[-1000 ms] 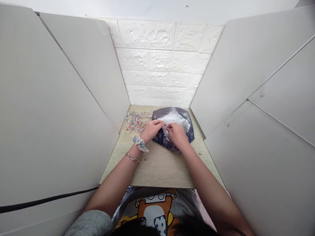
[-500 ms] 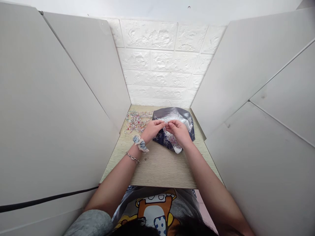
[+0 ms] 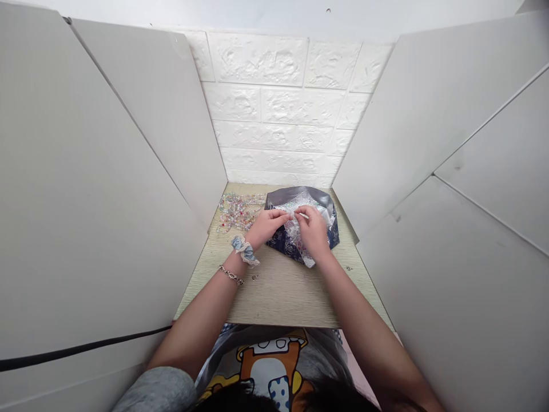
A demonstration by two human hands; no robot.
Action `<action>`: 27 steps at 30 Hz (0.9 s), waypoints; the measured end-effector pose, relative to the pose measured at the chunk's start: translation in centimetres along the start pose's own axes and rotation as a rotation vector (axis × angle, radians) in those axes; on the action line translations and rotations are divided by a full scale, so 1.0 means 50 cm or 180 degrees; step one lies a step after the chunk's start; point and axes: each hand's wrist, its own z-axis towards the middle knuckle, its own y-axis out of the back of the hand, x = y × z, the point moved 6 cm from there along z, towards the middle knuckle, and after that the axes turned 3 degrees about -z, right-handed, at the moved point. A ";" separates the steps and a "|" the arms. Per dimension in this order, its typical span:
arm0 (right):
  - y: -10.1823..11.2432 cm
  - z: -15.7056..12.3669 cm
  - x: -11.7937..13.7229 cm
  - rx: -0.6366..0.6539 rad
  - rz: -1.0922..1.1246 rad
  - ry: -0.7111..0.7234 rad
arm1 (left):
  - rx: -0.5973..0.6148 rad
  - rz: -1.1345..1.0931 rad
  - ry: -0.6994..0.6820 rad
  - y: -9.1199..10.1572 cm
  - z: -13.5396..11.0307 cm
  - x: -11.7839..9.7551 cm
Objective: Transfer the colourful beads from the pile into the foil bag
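My left hand (image 3: 266,225) and my right hand (image 3: 312,230) meet over a dark blue patterned bag (image 3: 300,201) with a silver lining. Both hands pinch a small clear beaded piece (image 3: 295,229) between their fingertips, and part of it hangs down between them. The piece is too small to make out in detail. A pale blue scrunchie (image 3: 244,250) and a metal chain bracelet (image 3: 230,276) sit on my left wrist.
A heap of clear and coloured beaded pieces (image 3: 238,210) lies at the back left of the wooden table (image 3: 283,292). Tiny metal bits (image 3: 254,277) lie near my left wrist. White panels wall in both sides, with a white brick wall behind. A black cable (image 3: 86,347) runs at lower left.
My right hand lifted off the bag and rose to meet my left fingertips, then turned slightly. The left hand has hardly moved.
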 end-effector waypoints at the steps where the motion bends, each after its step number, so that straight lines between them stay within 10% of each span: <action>1: 0.001 0.000 0.002 -0.0003 -0.0026 0.0037 | -0.0011 -0.0008 -0.0002 0.001 0.001 0.001; 10: -0.053 -0.013 -0.026 0.0875 0.2301 -0.1165 | 0.0255 -0.0196 -0.0025 -0.005 0.005 0.013; 27: -0.062 -0.024 -0.019 0.0985 0.2842 -0.1539 | 0.0329 -0.0277 -0.0078 -0.007 -0.002 -0.002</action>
